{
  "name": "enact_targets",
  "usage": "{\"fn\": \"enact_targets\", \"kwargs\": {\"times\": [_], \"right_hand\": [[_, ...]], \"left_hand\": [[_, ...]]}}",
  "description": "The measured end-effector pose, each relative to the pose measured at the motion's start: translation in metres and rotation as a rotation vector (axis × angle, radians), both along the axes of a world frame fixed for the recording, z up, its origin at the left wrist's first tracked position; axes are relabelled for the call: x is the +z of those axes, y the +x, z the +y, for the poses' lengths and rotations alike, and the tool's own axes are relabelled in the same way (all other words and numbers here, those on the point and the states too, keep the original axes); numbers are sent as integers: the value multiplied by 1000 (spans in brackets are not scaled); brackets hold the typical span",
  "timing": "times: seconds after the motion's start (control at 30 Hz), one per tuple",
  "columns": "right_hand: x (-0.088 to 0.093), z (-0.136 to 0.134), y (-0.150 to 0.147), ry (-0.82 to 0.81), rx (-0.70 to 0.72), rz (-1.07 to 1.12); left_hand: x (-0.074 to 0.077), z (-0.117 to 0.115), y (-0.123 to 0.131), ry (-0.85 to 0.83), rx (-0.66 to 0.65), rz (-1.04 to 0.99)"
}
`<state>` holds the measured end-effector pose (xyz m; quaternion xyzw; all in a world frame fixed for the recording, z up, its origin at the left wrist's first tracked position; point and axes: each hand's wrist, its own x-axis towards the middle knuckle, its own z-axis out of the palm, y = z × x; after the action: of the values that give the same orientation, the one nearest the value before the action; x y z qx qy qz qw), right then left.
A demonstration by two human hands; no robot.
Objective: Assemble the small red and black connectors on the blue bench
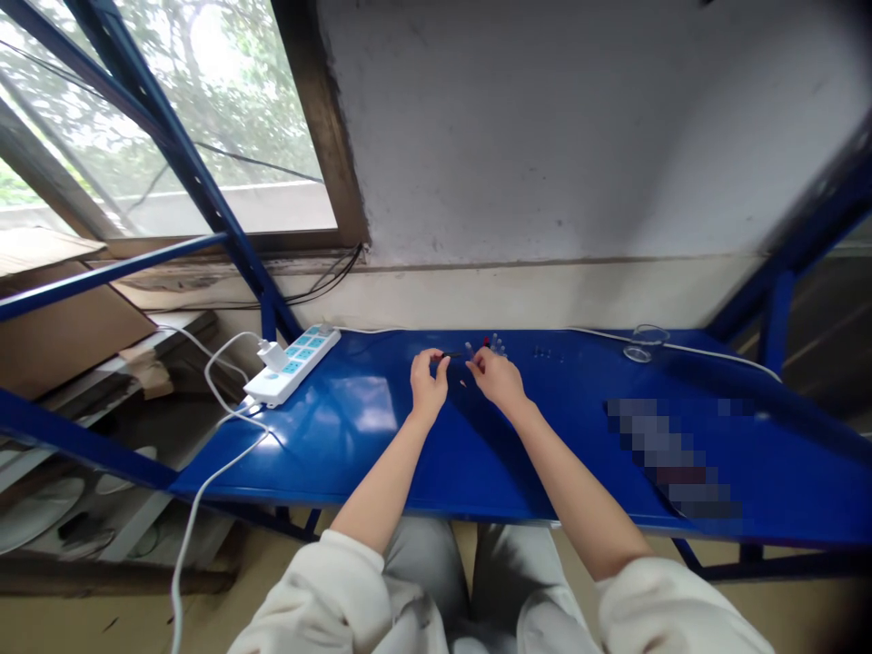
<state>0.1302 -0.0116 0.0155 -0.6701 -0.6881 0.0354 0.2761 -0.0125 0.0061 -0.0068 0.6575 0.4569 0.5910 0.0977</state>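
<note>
Bright window (252, 118) light comes from the far left of the room, onto a glossy blue desk (361, 463) set against a pale wall (545, 136). At the desk's left end lies a white power strip (310, 360) with a white plug (273, 355) in it, a white cord (194, 518) trailing off the near edge. Toward the middle, far side, my left hand (429, 388) pinches a thin dark piece (452, 354) that points right. Just right of it, a tiny pale bit (463, 383) lies between my hands, and my right hand (500, 374) grips a small clear piece (469, 349) at its fingertips. Beyond that hand are something red (486, 341) and more small clear pieces (499, 344); farther right, tiny clear bits (541, 352), then a round clear dish (638, 354).
</note>
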Motion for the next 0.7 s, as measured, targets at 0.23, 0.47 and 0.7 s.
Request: {"fn": "enact_targets", "kwargs": {"times": [0.23,0.47,0.7], "right_hand": [[-20,-2,-9,-52,48,29],[-24,-7,-7,-25,67,22],[-26,-7,-6,-25,98,-19]], "left_hand": [[-7,1,-4,-8,-18,-20],[-3,-2,-3,-6,-38,-26],[0,-6,-3,44,-56,59]]}}
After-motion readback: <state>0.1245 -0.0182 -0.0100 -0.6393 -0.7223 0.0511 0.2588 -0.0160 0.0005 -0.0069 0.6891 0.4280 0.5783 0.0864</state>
